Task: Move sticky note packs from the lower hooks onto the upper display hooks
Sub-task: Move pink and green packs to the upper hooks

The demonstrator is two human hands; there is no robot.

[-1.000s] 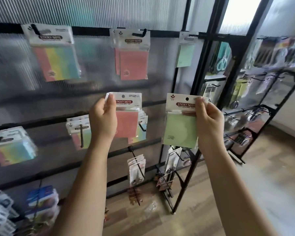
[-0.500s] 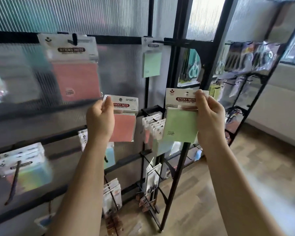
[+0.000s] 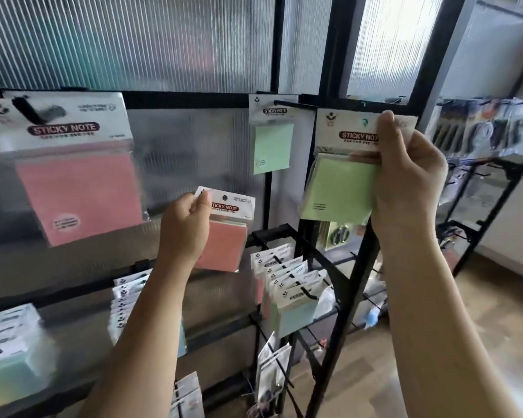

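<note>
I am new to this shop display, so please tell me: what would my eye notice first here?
First, the two raised hands: the right hand pinches a green pack near the upper rail, and the left hand holds a pink pack lower, at centre. Then the large pink pack hanging on a hook at upper left.

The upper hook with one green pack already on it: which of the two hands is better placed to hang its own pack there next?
Probably the right hand. It holds its green pack raised level with the upper hook, just beside the hanging green pack. The left hand holds the pink pack lower down.
</note>
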